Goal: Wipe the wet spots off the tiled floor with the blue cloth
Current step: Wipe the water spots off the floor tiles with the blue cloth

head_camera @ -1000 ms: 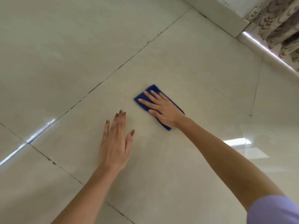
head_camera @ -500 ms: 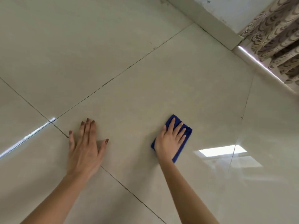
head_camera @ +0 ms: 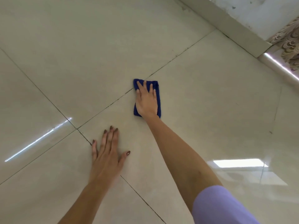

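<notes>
A folded blue cloth (head_camera: pixel 158 101) lies flat on the glossy cream tiled floor (head_camera: pixel 80 54), right beside a dark grout line. My right hand (head_camera: pixel 146 101) presses down on it, palm flat and fingers stretched forward, covering most of the cloth. My left hand (head_camera: pixel 107 156) rests flat on the floor nearer to me, fingers spread, holding nothing, next to a crossing of grout lines. I cannot make out separate wet spots among the reflections on the tiles.
A pale skirting board (head_camera: pixel 226 25) and wall run along the far right. A patterned curtain (head_camera: pixel 289 44) hangs at the right edge above a bright sill strip. Window light reflects on the tiles at right (head_camera: pixel 237 163) and left (head_camera: pixel 37 141).
My right hand has pushed the cloth forward, away from me, up to the grout line, with the arm now stretched out. The left hand stays flat on the floor. The view has shifted.
</notes>
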